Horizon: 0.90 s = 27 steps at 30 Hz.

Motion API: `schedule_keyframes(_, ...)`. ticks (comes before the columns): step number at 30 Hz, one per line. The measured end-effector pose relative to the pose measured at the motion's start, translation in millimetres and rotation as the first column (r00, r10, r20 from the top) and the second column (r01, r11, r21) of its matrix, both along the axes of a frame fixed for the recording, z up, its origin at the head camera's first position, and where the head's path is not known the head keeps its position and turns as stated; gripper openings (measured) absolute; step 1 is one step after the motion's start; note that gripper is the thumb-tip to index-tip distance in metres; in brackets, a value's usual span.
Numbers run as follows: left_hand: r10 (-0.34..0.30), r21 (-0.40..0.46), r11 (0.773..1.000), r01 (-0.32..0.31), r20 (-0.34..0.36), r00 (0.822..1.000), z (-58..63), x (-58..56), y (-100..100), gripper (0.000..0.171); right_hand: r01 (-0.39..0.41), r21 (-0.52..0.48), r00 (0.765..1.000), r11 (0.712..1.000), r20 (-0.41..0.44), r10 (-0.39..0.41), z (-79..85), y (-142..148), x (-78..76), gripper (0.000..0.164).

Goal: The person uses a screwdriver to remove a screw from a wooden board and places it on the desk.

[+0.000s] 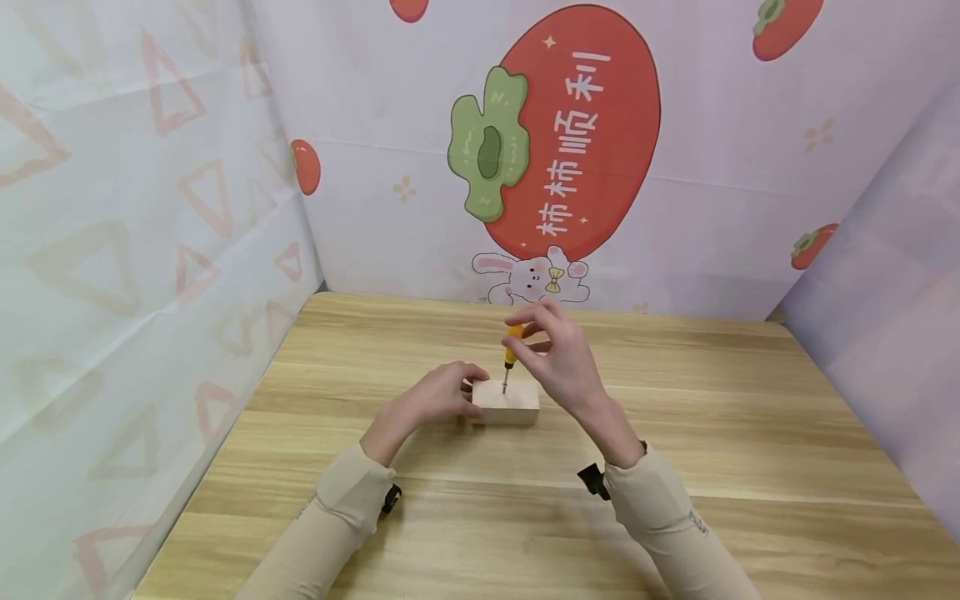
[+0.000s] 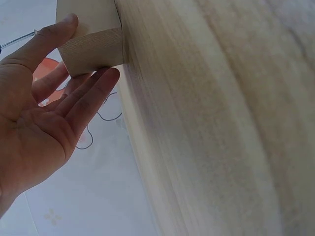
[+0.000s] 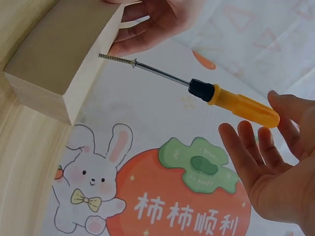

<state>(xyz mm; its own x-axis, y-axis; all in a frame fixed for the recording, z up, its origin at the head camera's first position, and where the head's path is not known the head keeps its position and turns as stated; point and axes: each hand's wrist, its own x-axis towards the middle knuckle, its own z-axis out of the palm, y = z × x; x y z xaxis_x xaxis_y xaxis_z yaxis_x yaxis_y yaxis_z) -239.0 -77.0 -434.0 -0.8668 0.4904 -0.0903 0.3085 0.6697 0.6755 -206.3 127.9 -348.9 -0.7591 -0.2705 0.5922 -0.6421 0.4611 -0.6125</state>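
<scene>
A pale wooden block (image 1: pixel 504 414) lies on the table, and my left hand (image 1: pixel 438 392) grips its left end between thumb and fingers. In the left wrist view the thumb of the left hand (image 2: pixel 49 93) presses one face while the fingertips touch another. A screw (image 3: pixel 117 59) stands in the block's top, most of its thread exposed. On the screw head sits the tip of a screwdriver (image 3: pixel 236 103) with a yellow handle and black collar. At the handle's end, thumb and index finger of my right hand (image 1: pixel 558 354) hold it; the other fingers of the right hand (image 3: pixel 280 172) are spread away.
The wood-grain table (image 1: pixel 712 433) extends around the block. Behind it hangs a printed cloth (image 1: pixel 375 225) with a large red persimmon and a rabbit. Another patterned cloth (image 1: pixel 142 250) hangs along the left side. Black straps show at both wrists.
</scene>
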Motion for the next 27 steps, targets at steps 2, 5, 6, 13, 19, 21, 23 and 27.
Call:
schedule_keyframes(2,0.003,-0.001,1.000,-0.003,0.001,1.000,0.6,0.2,0.3,0.056,0.009,0.006,1.000,1.000,0.002,-0.009,0.4,0.5,0.6,0.020)
schedule_keyframes(5,0.011,0.001,1.000,-0.011,-0.002,1.000,0.6,0.4,0.9,0.056,0.023,0.024,1.000,0.999,0.000,-0.023,1.7,1.3,0.8,0.022)
schedule_keyframes(6,0.013,0.002,1.000,-0.013,-0.002,1.000,0.5,0.3,1.1,0.056,0.023,0.025,1.000,0.999,0.003,-0.023,2.0,1.4,0.9,0.024)
schedule_keyframes(13,0.007,0.008,1.000,-0.007,0.001,1.000,-1.2,-0.3,1.0,0.056,0.004,0.025,1.000,1.000,-0.019,-0.004,-2.9,3.5,1.3,0.023)
schedule_keyframes(19,-0.008,0.001,1.000,0.008,-0.013,1.000,-3.4,-1.4,0.9,0.057,0.020,0.071,0.999,0.997,-0.044,-0.017,-6.7,6.1,0.5,0.024)
schedule_keyframes(21,-0.007,0.003,1.000,0.007,-0.014,1.000,-3.7,-1.5,0.9,0.058,0.038,0.092,0.999,0.995,-0.039,-0.034,-7.2,7.2,0.1,0.031)
schedule_keyframes(23,-0.004,0.009,1.000,0.004,-0.013,1.000,-3.7,-1.3,1.0,0.057,0.050,0.095,0.999,0.994,-0.013,-0.049,-7.4,8.0,0.0,0.042)
schedule_keyframes(27,-0.002,0.010,1.000,0.002,-0.005,1.000,-3.1,-0.8,1.0,0.057,0.042,0.047,0.997,0.998,0.062,-0.045,-7.4,8.8,0.4,0.064)
